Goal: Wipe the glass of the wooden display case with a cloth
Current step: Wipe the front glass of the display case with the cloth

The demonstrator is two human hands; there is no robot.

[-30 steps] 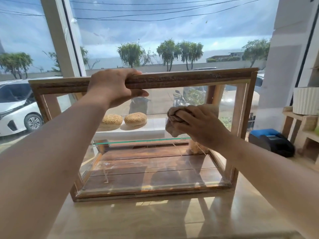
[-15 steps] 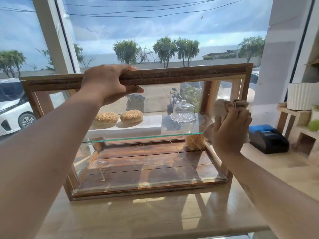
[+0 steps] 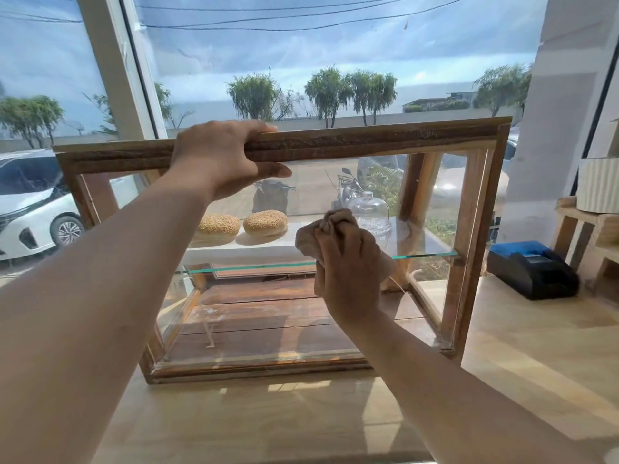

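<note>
A wooden display case with glass sides stands on a light wooden counter in front of a window. My left hand grips its top front rail, thumb below the wood. A crumpled beige cloth is bunched in my right hand, which presses it against the front glass pane near the middle, at the height of the inner glass shelf.
Two sesame buns and a small glass dome sit on the ledge behind the case. A black and blue printer stands on the counter to the right, beside a wooden rack with a white ribbed pot.
My right hand has swept the cloth from the case's right side post back left to the middle of the front glass. The left hand stays on the top rail.
</note>
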